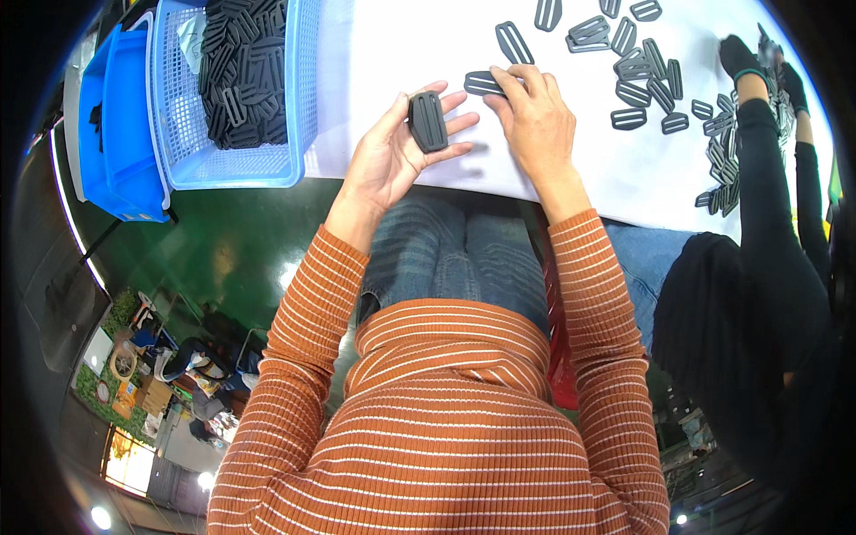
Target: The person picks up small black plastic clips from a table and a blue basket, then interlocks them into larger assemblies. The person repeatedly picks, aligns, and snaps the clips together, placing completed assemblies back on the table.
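On white table point(383, 45), our right hand point(540, 125) pinches black buckle point(479, 83) by one end, thumb and finger closed. Our left hand point(390, 153) lies open under buckle stack point(429, 123), fingers spread. Best we hold palm flat, pinch gently.

Readable text: none in this view.
Held stack point(428, 122): no letters or numbers legible on its top face.
Pinched piece point(482, 83): no marking legible.
Loose pieces point(629, 119): too small to tell any lettering.
Basket point(307, 98): no label legible on its blue mesh wall.
Pale scrap point(190, 41): in the basket; no print can be made out.
Bin point(134, 116): no sign legible.
Orange package point(125, 399): in the background, too small to read.
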Tool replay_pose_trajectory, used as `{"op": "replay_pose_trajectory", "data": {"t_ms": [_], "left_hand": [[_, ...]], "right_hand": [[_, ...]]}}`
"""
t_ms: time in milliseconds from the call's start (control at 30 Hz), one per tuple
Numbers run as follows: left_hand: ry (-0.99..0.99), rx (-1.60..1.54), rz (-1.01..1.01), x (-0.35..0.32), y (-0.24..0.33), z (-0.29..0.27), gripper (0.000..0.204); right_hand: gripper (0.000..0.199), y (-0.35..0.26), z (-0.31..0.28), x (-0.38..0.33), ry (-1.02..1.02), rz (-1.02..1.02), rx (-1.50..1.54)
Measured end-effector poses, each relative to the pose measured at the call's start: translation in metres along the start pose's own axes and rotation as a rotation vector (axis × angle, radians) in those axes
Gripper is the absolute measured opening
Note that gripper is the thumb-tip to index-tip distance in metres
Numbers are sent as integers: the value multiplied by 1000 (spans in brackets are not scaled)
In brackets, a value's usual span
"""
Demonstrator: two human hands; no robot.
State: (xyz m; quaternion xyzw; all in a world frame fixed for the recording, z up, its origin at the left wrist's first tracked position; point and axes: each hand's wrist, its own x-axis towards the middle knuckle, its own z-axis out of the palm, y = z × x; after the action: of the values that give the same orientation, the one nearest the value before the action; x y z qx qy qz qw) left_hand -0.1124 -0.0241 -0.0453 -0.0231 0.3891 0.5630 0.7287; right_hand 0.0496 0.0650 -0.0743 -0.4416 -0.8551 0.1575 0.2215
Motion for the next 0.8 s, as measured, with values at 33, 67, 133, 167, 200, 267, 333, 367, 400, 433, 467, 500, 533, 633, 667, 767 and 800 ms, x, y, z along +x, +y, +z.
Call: {"op": "replay_pose_trajectory", "data": {"t_ms": [33,67,133,167,200,267,333,367,400,433,467,500,533,633,667,767,800], "left_hand": [[-6,9,5,-1,2,2,49],[-13,18,8,-2,4,4,49],[18,88,36,-4,6,8,47],[32,124,49,-4,6,10,46],[38,116,63,-4,7,12,45],[50,99,84,-3,7,14,43],[60,147,67,-1,6,13,41],[66,171,58,-1,6,13,40],[73,189,54,-1,7,14,39],[81,207,50,-1,8,18,38],[90,225,45,-1,8,21,38],[98,242,59,-1,8,23,39],[107,260,72,-1,8,26,39],[135,308,86,1,9,24,41],[145,324,86,2,10,23,41],[138,316,99,1,13,19,42],[146,315,93,2,14,17,42]], "right_hand": [[15,2,1,1,-22,-32,-16],[13,2,1,0,-7,36,24],[10,-1,-2,-1,21,167,106],[11,-5,-6,-1,11,342,295],[13,-12,-14,-1,-23,524,510],[18,-29,-31,-1,-96,896,936],[20,-38,-40,-5,-130,931,1093],[20,-43,-40,-7,-131,931,1143],[19,-45,-39,-8,-130,930,1195],[20,-45,-39,-8,-125,928,1196],[19,-46,-39,-8,-126,916,1180],[19,-47,-39,-8,-127,903,1164],[18,-47,-40,-7,-128,889,1148],[20,-43,-41,-1,-206,881,1087],[21,-37,-36,1,-163,805,909],[24,-6,-13,13,-15,545,406],[24,1,-4,18,39,435,259]]}}
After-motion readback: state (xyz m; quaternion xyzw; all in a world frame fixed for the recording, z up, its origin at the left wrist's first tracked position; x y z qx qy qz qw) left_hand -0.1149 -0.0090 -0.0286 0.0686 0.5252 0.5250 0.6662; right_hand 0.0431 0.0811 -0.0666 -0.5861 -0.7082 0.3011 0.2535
